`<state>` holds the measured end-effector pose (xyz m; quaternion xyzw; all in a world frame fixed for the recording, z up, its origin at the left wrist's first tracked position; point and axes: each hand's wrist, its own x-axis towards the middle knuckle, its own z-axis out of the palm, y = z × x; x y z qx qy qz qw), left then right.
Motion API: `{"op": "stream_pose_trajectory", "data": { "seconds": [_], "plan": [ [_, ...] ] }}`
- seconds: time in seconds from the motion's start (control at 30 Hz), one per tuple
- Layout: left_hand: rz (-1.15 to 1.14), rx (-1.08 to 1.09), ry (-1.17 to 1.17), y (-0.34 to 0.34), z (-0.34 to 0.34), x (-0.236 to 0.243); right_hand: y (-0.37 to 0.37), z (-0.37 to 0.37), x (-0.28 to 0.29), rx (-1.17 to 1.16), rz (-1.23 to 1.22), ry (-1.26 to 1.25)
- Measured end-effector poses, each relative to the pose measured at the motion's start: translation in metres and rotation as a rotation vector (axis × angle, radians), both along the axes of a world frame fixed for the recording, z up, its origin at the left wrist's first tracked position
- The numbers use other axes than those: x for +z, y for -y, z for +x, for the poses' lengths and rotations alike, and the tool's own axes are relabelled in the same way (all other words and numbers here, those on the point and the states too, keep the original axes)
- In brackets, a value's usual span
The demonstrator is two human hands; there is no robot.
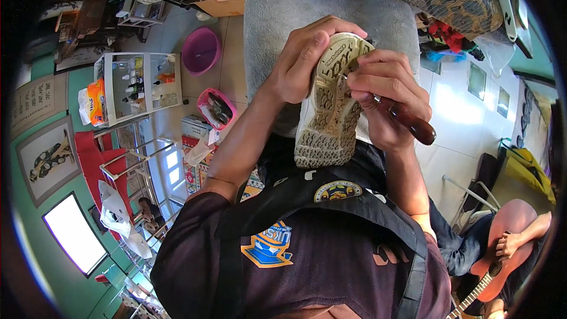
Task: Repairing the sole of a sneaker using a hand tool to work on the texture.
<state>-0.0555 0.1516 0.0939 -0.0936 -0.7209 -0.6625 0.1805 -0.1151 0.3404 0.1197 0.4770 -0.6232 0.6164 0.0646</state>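
Observation:
A sneaker (328, 124) is held sole up in front of my chest, its pale, worn tread facing me. My left hand (301, 65) is closed round the shoe's far end, thumb along the side edge and fingers over the top. In my right hand (390, 85) is an awl (413, 125) with a glossy reddish-brown wooden handle. Its handle points down to the right, and its metal shaft runs between my fingers toward the sole. My right fingertips rest by the tread; whether the tip pierces the sole is hidden.
A grey padded seat (277, 18) lies beyond the shoe. On the left stand a pink basin (201, 51), a pink basket (216, 108) with dark items, and a white shelf (159, 85) with bottles. At lower right a person plays a guitar (499, 254).

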Motion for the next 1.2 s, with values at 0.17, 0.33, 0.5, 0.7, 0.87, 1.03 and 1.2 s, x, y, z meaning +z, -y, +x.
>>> {"op": "stream_pose_trajectory", "data": {
  "seconds": [0.17,0.33,0.5,0.7,0.87,1.03,1.2],
  "plan": [
    [-0.047,-0.038,0.069,0.004,0.001,0.0,0.001,0.002,-0.003,-0.016,0.01,-0.003],
    [-0.057,-0.022,0.059,0.004,0.001,0.001,0.006,0.008,-0.01,-0.075,-0.043,-0.034],
    [-0.064,-0.002,0.099,0.004,0.004,0.003,0.008,0.011,-0.014,-0.109,-0.066,-0.073],
    [-0.073,0.003,0.077,0.005,0.004,0.003,0.008,0.012,-0.015,-0.082,-0.081,-0.137],
    [-0.027,0.005,0.1,0.005,0.006,0.001,0.012,0.01,-0.018,-0.169,-0.142,-0.062],
    [-0.039,0.004,0.084,0.002,0.003,-0.003,0.01,0.008,-0.017,-0.085,-0.117,-0.093],
    [0.026,0.047,0.053,-0.001,0.004,-0.001,0.01,0.008,-0.015,-0.102,-0.083,-0.078]
  ]
}}
